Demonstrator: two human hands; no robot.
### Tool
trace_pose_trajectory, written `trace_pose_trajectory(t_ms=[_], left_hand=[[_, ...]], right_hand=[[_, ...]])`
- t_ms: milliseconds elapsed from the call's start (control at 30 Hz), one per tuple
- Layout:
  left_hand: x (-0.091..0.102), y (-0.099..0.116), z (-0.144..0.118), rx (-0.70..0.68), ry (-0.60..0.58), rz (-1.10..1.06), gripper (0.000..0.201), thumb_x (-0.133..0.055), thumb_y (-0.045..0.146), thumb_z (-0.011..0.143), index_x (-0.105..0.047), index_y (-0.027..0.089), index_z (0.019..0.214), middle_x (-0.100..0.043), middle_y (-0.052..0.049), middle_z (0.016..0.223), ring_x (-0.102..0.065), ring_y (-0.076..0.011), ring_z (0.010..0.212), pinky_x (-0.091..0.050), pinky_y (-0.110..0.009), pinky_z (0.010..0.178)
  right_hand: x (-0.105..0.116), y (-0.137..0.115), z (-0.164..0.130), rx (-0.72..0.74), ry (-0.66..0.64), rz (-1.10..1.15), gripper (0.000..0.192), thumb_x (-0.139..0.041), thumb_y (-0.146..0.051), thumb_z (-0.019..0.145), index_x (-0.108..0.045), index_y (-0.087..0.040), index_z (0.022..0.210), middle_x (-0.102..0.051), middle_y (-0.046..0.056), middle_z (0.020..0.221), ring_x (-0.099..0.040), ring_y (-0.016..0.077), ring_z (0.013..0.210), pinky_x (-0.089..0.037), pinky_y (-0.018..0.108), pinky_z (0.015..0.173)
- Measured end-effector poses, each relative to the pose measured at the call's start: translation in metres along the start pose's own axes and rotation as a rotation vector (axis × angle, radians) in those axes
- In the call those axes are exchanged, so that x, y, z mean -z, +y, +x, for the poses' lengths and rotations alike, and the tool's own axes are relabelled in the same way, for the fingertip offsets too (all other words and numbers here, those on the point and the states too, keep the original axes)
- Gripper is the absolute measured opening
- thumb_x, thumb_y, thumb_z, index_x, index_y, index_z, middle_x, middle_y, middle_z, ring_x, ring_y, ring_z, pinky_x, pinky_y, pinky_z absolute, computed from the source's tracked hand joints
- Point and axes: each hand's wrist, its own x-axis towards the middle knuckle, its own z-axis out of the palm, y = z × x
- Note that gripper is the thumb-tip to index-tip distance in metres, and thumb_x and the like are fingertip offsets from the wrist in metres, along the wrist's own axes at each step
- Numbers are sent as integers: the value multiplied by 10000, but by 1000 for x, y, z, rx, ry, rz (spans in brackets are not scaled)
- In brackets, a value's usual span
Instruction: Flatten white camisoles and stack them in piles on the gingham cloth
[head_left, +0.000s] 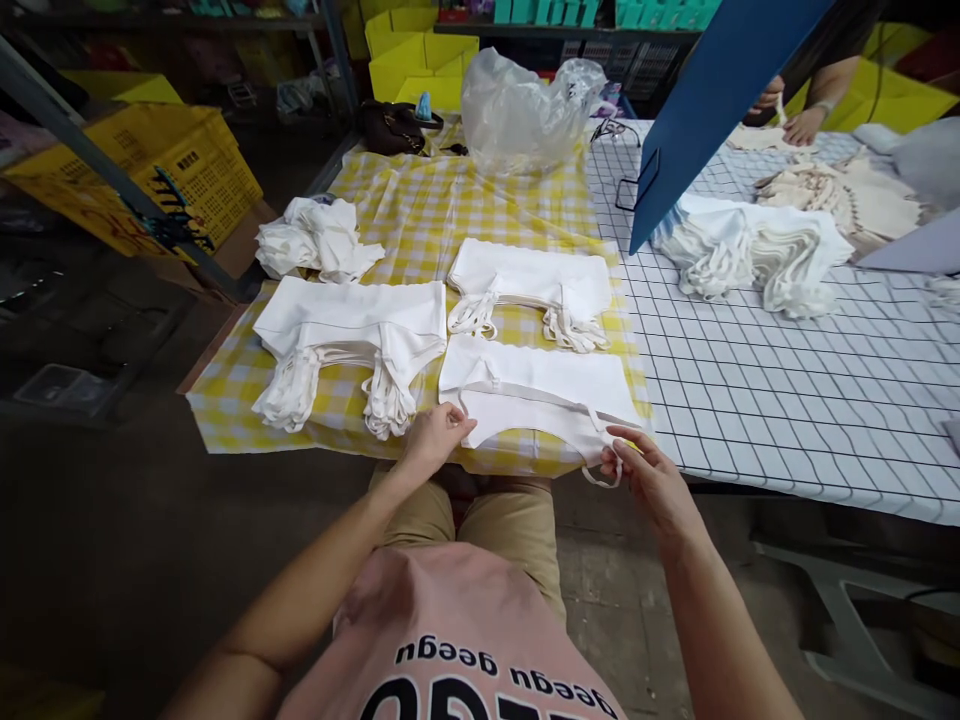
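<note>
the white strappy garment [536, 395] lies flat at the near edge of the yellow checked cloth [420, 215], right in front of the person, with its thin straps trailing toward the table's lip. the left hand [435, 437] pinches one strap end between thumb and forefinger at the garment's near left corner, the other fingers curled in. the right hand [651, 478] pinches the looped strap [600, 470] that hangs just past the cloth's edge, thumb and first fingers pressed together on it, the rest loosely bent.

by the look of it the step in hand is laying out or straightening the straps of this one piece; it seems early in that step, since the right strap dangles off the edge and is not yet smoothed. the next move would seem to call for a light, even pull on both straps so the body of the garment does not slide or wrinkle.

beside it, just to the left, sits a stack of folded white pieces [352, 330] with strap bundles hanging over the front; another stack [532, 285] lies just behind, and a crumpled white pile [319, 240] farther left.

hard to make out: how many layers each stack holds, and whether the garment under the hands is one piece or several. a blue board [712, 100] hides part of the white heap [750, 250] on the gridded cloth [787, 400]. another person's hands [795, 115] show only partly at the top right. the clear plastic bag [525, 110] hides whatever is in it.
</note>
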Motion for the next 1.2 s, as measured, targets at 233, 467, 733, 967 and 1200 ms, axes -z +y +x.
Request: trace_pose_trajectory(t_ms=[233, 467, 733, 967, 1200], left_hand=[[4, -10, -4, 55, -267, -501, 162, -559, 298, 726, -589, 140, 722, -406, 94, 386, -316, -43, 284, -220, -189, 361], [0, -17, -18, -17, -185, -398, 163, -542, 314, 741, -570, 156, 771, -416, 103, 355, -370, -61, 273, -266, -182, 377], [-16, -1, -4, -32, 108, 92, 272, -597, 434, 732, -615, 172, 803, -614, -24, 633, -574, -169, 619, -327, -240, 545], [-14, -1, -14, -46, 32, 229, 359, -544, 501, 750, -630, 173, 631, -623, -60, 605, -569, -181, 610, -318, -261, 555], [-20, -6, -20, -89, -17, 88, 208, -580, 329, 733, -697, 162, 689, -674, -64, 658, -576, -162, 616, -338, -250, 559]], right_hand=[[1, 17, -16, 35, 22, 21, 445, -740, -421, 585, -601, -202, 947, -608, -19, 612, -576, 136, 596, -447, 260, 589], [1, 20, -22, 63, 38, 60, 402, -744, -395, 578, -611, -215, 912, -578, -25, 608, -542, 118, 571, -436, 244, 537], [0, 17, -22, 69, 54, 77, 381, -735, -375, 584, -612, -218, 909, -576, -30, 615, -535, 107, 569, -437, 238, 545], [1, 20, -20, 58, 82, 106, 355, -734, -345, 576, -626, -216, 888, -569, -25, 621, -531, 108, 555, -430, 239, 512], [0, 16, -17, 31, 92, 172, 314, -739, -304, 564, -646, -213, 850, -562, -25, 611, -519, 93, 544, -395, 214, 478]])
